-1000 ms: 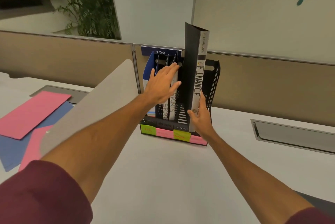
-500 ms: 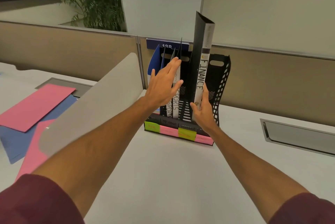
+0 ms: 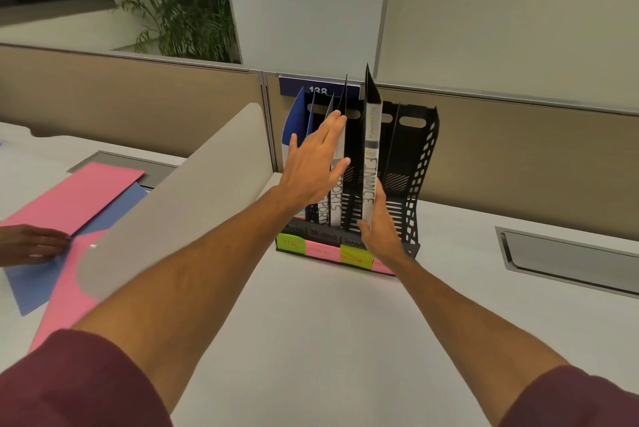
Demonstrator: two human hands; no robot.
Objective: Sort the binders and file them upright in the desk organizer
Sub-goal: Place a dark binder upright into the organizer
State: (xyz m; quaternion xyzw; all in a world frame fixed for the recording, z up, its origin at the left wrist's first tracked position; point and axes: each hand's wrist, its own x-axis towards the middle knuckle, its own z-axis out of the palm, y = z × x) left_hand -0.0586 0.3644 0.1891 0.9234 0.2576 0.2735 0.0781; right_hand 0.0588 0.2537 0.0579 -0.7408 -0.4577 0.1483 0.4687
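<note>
The FINANCE binder (image 3: 371,164) is standing upright in the organizer (image 3: 416,164), jutting above its rim. The right hand (image 3: 380,231) is gripping its lower spine. The left hand (image 3: 313,169), fingers straight, is lying flat against the SPORTS binders (image 3: 337,200) just left.

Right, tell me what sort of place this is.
Probably an open-plan office: a desk backed by low partitions, a numbered plate, and an organizer of labelled binders.
</note>
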